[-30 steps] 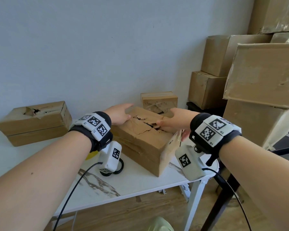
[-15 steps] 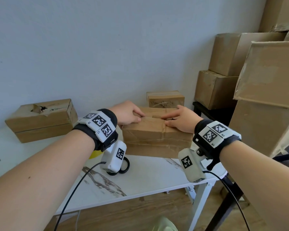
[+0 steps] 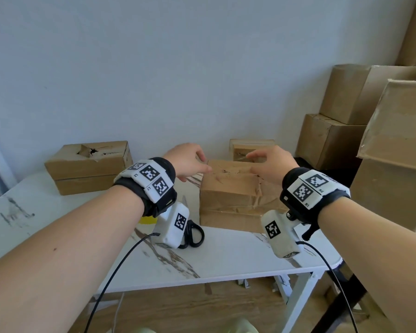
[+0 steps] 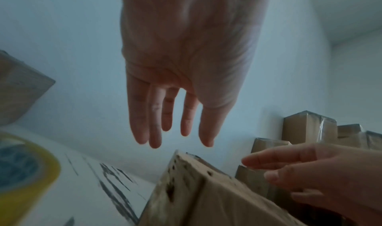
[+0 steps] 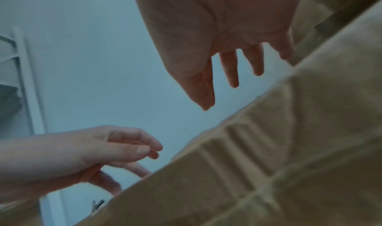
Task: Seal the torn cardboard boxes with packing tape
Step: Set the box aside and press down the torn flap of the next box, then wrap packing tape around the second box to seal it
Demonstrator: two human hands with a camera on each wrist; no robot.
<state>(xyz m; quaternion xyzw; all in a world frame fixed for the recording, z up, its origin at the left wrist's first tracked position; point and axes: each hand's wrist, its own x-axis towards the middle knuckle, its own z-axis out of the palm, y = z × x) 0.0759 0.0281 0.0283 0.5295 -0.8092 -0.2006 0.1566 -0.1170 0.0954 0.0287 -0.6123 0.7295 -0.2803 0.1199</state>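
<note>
- Sitting near the right end of the table (image 3: 226, 258), the torn box (image 3: 228, 195) shows a jagged rip across its top and creased tape on its front.
- Left hand (image 3: 186, 159) hangs over the box's left top edge, fingers loosely spread and holding nothing; the left wrist view shows its fingertips (image 4: 155, 139) just above the corner, apart from the cardboard.
- Right hand (image 3: 271, 164) hovers over the box's right top edge, fingers relaxed and slightly curled, gripping nothing.
- Tape roll (image 4: 24, 172), yellow, lies on the table left of the box; from the head view only a yellow sliver shows under the left wrist.
- Scissors (image 3: 193, 234) with black handles lie just in front of the box's left corner, partly hidden by the wrist camera.
- Second box (image 3: 87, 167), with a hole torn in its top, rests by the wall, well to the left.
- Small box (image 3: 250, 149) stands behind the torn one, against the wall.
- Stacked cartons (image 3: 341, 121) fill the right side beyond the table.
</note>
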